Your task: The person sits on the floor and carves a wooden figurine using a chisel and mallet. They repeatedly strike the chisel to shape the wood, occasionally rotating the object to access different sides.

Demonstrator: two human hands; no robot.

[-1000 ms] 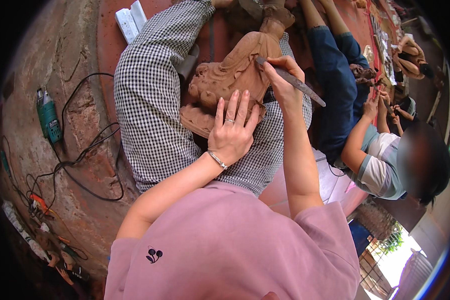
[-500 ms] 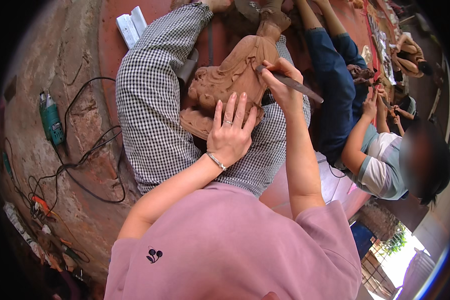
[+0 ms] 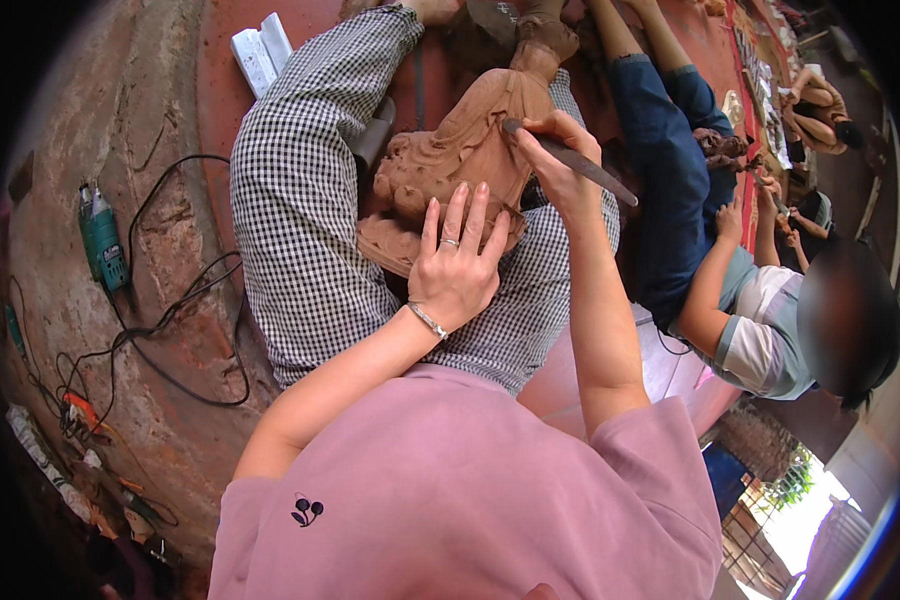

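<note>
A reddish-brown carved figure point(image 3: 475, 115) with draped folds lies across my lap, its narrower end pointing away from me. My left hand point(image 3: 457, 270) rests on its wide base end with the fingers spread. In my right hand point(image 3: 567, 175) is a dark, slim file point(image 3: 602, 177), pinched between thumb and fingers. One rounded end of the file lies at the folds on the figure's right side; the tapered end sticks out past my hand to the right. I cannot tell whether the rounded end touches the surface.
On the left floor lie a green power tool point(image 3: 108, 240) and tangled black cords point(image 3: 135, 330). A white block point(image 3: 261, 53) sits beyond my left knee. Close on my right, another person point(image 3: 755, 320) works on a dark carved piece point(image 3: 720, 147). More people sit farther right.
My right hand and the file have shifted slightly up and to the left along the figure. My left hand stays on the base.
</note>
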